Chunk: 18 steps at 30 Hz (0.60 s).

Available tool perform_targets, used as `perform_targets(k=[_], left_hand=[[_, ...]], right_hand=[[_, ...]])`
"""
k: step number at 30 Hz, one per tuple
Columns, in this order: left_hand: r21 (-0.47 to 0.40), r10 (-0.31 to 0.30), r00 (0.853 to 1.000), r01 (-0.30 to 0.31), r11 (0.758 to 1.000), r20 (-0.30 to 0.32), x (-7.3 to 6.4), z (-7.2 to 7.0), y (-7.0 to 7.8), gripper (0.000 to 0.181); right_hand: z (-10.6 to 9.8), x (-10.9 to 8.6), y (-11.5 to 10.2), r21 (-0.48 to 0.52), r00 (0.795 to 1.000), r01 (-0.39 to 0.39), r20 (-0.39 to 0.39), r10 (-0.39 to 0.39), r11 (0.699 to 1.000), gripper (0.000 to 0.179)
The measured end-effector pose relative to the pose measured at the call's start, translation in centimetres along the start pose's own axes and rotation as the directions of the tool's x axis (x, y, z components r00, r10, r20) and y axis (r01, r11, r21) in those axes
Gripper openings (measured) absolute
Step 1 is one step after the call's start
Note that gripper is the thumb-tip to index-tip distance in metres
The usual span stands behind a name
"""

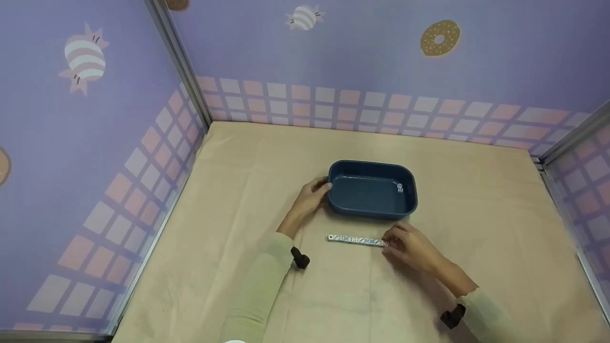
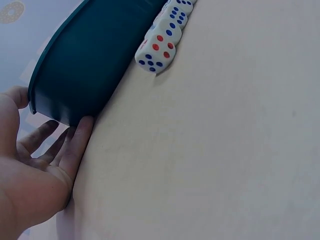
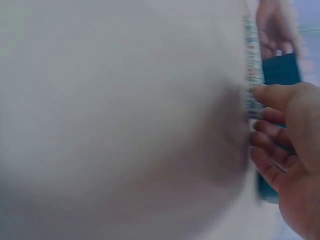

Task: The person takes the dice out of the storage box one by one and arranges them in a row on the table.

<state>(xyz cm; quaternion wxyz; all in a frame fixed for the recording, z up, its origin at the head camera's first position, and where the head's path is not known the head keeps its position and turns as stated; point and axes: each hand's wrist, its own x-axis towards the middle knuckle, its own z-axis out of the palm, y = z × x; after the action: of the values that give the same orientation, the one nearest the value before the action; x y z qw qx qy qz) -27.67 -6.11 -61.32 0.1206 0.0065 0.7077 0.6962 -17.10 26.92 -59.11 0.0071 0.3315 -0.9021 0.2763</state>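
Note:
A dark blue rectangular box [image 1: 371, 213] with an open top stands on the cloth. My left hand [image 1: 307, 197] holds its left end, thumb at the rim and fingers against the outer wall; the left wrist view shows this hand [image 2: 45, 165] close up. In front of the box runs a straight row of white dice [image 1: 355, 240] with red and blue pips. My right hand [image 1: 414, 247] is at the row's right end, thumb and forefinger pinching the dice there. The right wrist view is blurred around these fingers. A couple of dice [image 1: 400, 188] lie inside the box, near its right wall.
A beige cloth [image 1: 257, 166] covers the table. Patterned purple panels [image 1: 362, 52] rise at the back and both sides, joined by metal posts [image 1: 181, 62]. Dark wrist devices [image 1: 300, 258] sit at both cuffs.

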Motion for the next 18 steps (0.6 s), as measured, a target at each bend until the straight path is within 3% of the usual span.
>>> perform_targets(k=[6, 12, 18], left_hand=[[0.024, 0.009, 1.0, -0.009, 1.0, -0.002, -0.1, 0.1, -0.1, 0.058], [-0.013, 0.016, 1.0, -0.016, 1.0, 0.001, 0.0, 0.0, -0.1, 0.058], [0.035, 0.012, 1.0, -0.012, 0.999, -0.011, 0.0, 0.1, 0.0, 0.058]], right_hand=[[-5.3, 1.9, -1.2, -0.137, 0.989, 0.145, 0.049, -0.14, 0.98, 0.022], [-8.9, 5.9, -0.2, -0.337, 0.956, 0.285, 0.028, -0.293, 0.897, 0.028], [-9.7, 9.2, 2.2, -0.476, 0.954, 0.301, 0.138, -0.267, 0.826, 0.025]])
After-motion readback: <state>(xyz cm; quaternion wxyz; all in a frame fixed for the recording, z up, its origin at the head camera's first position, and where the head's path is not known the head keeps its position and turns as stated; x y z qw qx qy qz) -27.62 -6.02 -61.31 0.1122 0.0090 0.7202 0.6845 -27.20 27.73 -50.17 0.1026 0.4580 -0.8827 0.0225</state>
